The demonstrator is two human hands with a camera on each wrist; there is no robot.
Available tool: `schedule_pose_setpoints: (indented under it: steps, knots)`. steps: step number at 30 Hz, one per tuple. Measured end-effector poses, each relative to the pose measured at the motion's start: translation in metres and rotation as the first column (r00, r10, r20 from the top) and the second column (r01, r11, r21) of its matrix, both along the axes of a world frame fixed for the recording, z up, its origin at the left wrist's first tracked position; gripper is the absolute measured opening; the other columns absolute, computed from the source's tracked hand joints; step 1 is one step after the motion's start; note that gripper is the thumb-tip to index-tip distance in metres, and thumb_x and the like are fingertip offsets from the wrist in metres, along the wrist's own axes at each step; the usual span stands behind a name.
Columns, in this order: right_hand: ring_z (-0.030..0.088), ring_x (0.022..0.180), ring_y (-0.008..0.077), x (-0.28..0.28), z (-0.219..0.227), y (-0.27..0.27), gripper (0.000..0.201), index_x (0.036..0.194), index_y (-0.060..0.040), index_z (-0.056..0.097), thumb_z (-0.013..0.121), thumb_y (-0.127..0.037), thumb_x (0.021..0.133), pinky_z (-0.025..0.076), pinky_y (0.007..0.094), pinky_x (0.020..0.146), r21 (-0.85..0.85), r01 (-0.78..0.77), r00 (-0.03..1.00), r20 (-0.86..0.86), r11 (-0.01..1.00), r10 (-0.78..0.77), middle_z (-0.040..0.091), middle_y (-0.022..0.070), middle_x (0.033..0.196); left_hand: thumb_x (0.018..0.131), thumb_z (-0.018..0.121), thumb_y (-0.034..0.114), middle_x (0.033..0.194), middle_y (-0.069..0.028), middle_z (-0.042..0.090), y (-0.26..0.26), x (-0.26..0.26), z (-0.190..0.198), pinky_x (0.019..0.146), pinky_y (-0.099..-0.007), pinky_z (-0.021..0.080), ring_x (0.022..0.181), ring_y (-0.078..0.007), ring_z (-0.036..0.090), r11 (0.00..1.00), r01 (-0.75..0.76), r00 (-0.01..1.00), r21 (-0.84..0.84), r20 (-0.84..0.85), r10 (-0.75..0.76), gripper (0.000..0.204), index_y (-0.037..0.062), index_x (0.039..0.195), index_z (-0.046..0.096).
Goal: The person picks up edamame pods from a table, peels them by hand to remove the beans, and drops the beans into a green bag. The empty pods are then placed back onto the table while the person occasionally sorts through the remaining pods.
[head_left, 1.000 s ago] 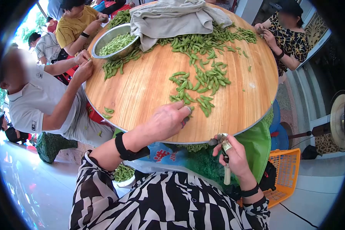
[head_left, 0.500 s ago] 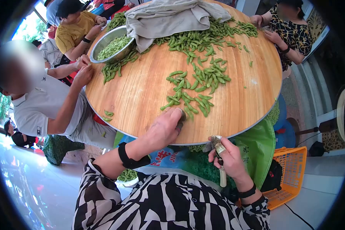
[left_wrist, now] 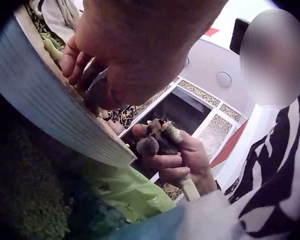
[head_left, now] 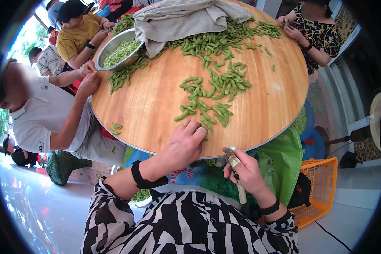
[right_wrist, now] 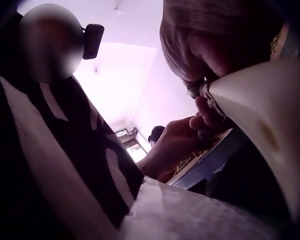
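My left hand rests on the near edge of the round wooden table, fingers curled just in front of the nearest edamame pods. Whether a pod is under the fingers is hidden. The left wrist view shows the same curled fingers at the table rim. Just below the rim my right hand grips a pale-handled cutting tool with its worn head pointing up. That tool also shows in the left wrist view, and its pale handle fills the right wrist view.
A steel bowl of shelled beans and a grey cloth lie at the far side among more pods. Other people sit at the left and far right. A green bag and orange basket stand below the table.
My left hand has drawn back from the pods to the table's near edge, fingers curling. The right hand with the tool has risen a little toward the rim.
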State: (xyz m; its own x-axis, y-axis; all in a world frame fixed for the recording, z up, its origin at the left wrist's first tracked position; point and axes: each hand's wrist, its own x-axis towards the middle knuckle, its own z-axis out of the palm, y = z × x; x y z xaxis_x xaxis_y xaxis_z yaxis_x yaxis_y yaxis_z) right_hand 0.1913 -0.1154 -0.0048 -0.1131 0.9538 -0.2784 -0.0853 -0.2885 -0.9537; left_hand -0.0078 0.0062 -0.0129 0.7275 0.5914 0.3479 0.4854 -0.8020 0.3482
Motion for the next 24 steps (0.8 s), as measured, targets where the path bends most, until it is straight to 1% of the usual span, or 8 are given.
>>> schedule_pose_setpoints:
  steps: [5, 9, 11, 14, 18, 21, 23, 24]
  knots:
    - [0.047, 0.05, 0.0073, -0.001, 0.0, 0.001, 0.036, 0.13, 0.0019, 0.047, 0.038, -0.018, 0.101, 0.039, 0.019, 0.048, -0.006, -0.018, 0.999, 0.051, 1.0, 0.018, 0.059, 0.0081, 0.071, 0.062, 0.066, 0.0, 0.095, -0.0129, 0.054, -0.003, -0.008, 0.003, 0.074, -0.0416, 0.046, 0.09, -0.0323, 0.054, 0.99, 0.141, 0.99, -0.017, -0.022, -0.141, 0.032, 0.003, 0.094, 0.058]
    - [0.045, 0.052, 0.0054, -0.002, 0.002, -0.001, 0.037, 0.129, 0.0004, 0.048, 0.037, -0.012, 0.096, 0.038, 0.02, 0.048, -0.042, -0.014, 0.998, 0.061, 0.999, 0.017, 0.059, 0.005, 0.07, 0.062, 0.065, -0.003, 0.106, -0.0144, 0.054, -0.005, -0.009, 0.002, 0.078, -0.0424, 0.047, 0.093, -0.0351, 0.054, 0.989, 0.102, 0.994, -0.108, -0.014, -0.105, 0.037, 0.0038, 0.098, 0.058]
    - [0.045, 0.051, 0.0055, -0.001, 0.002, -0.002, 0.037, 0.129, 0.0004, 0.049, 0.037, -0.012, 0.096, 0.037, 0.02, 0.048, -0.039, -0.01, 0.998, 0.058, 0.999, 0.012, 0.059, 0.0051, 0.07, 0.065, 0.061, -0.002, 0.095, -0.0157, 0.053, 0.0, -0.009, -0.001, 0.073, -0.0433, 0.045, 0.088, -0.0356, 0.053, 0.972, 0.154, 0.982, -0.177, 0.139, -0.131, 0.024, 0.0012, 0.089, 0.057]
    - [0.045, 0.051, 0.0056, -0.002, 0.001, -0.001, 0.037, 0.129, 0.0004, 0.048, 0.037, -0.011, 0.096, 0.037, 0.02, 0.048, -0.06, -0.01, 0.998, 0.057, 0.998, 0.014, 0.059, 0.0053, 0.069, 0.065, 0.059, -0.004, 0.093, -0.017, 0.052, 0.006, -0.014, 0.001, 0.074, -0.0449, 0.046, 0.088, -0.0373, 0.052, 0.958, 0.171, 0.984, -0.229, 0.002, -0.175, 0.022, 0.0001, 0.087, 0.054]
    - [0.045, 0.051, 0.0056, -0.006, -0.001, -0.002, 0.038, 0.13, 0.0001, 0.048, 0.037, -0.011, 0.095, 0.037, 0.02, 0.048, -0.052, 0.002, 1.0, 0.031, 0.999, 0.0, 0.059, 0.0056, 0.069, 0.064, 0.061, -0.004, 0.09, -0.0167, 0.05, 0.006, -0.006, 0.012, 0.074, -0.046, 0.046, 0.087, -0.0375, 0.051, 0.975, 0.176, 0.984, -0.137, 0.021, -0.175, 0.022, 0.0001, 0.085, 0.053]
    - [0.046, 0.049, 0.0076, -0.008, -0.001, -0.002, 0.04, 0.134, 0.0008, 0.045, 0.038, -0.016, 0.099, 0.038, 0.0199, 0.048, -0.021, -0.014, 0.999, 0.041, 1.0, 0.014, 0.059, 0.0079, 0.069, 0.067, 0.064, -0.005, 0.088, -0.0169, 0.054, -0.002, -0.001, 0.016, 0.073, -0.0416, 0.048, 0.084, -0.0347, 0.056, 0.965, 0.145, 0.989, -0.22, 0.07, -0.133, 0.022, -0.0009, 0.087, 0.055]
    - [0.046, 0.049, 0.0079, -0.008, 0.0, -0.002, 0.043, 0.139, -0.0005, 0.041, 0.037, -0.016, 0.099, 0.038, 0.0202, 0.047, -0.013, 0.008, 1.0, 0.01, 1.0, -0.008, 0.059, 0.0079, 0.069, 0.076, 0.067, -0.005, 0.089, -0.0065, 0.061, -0.006, 0.002, 0.019, 0.072, -0.0308, 0.05, 0.086, -0.0171, 0.06, 0.637, 0.115, 0.983, -0.762, 0.18, 0.038, 0.028, 0.0004, 0.101, 0.057]
    - [0.046, 0.049, 0.0079, -0.008, 0.002, -0.002, 0.043, 0.139, -0.0005, 0.041, 0.037, -0.016, 0.099, 0.038, 0.0202, 0.047, -0.013, 0.011, 1.0, 0.013, 1.0, -0.011, 0.059, 0.0079, 0.069, 0.076, 0.067, -0.005, 0.089, -0.0065, 0.061, -0.007, 0.004, 0.018, 0.072, -0.0308, 0.05, 0.086, -0.0171, 0.06, 0.637, 0.119, 0.983, -0.761, 0.183, 0.035, 0.028, 0.0004, 0.101, 0.057]
